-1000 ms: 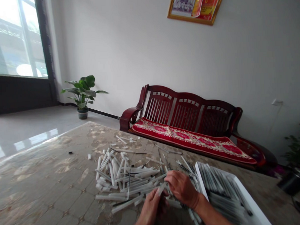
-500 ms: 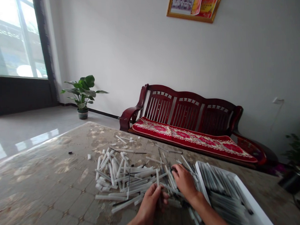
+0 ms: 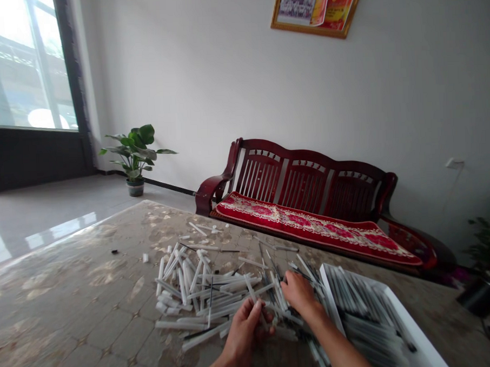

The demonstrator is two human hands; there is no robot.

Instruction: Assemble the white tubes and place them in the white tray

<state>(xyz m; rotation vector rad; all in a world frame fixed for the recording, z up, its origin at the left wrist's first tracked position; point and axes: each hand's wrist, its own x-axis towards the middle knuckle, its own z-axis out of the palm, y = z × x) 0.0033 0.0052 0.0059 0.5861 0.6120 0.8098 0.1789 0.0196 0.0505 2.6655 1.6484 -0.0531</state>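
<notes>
My left hand (image 3: pixel 248 325) is closed round a whitish, translucent plastic tube (image 3: pixel 250 287), which looks like a pen barrel and sticks up between thumb and fingers. To its right, my right hand (image 3: pixel 300 293) reaches down among thin dark rods (image 3: pixel 276 264) and more tubes. Its fingers are bent together, and what they grip is hidden. A loose heap of white tubes (image 3: pixel 187 278) lies left of and beyond my left hand. Beside my right forearm stands a white box (image 3: pixel 413 321) with rows of tubes that have dark parts inside.
All of this lies on a table with a patterned brown cover (image 3: pixel 100 319). A small black piece (image 3: pixel 114 252) and a short white piece (image 3: pixel 146 257) lie apart at the left. Beyond the table stands a dark red wooden bench (image 3: pixel 305 175); a black container (image 3: pixel 483 295) is at the right.
The tube in my left hand has tilted to the left. My right hand has shifted slightly downward among the rods, while the heap and the box look the same.
</notes>
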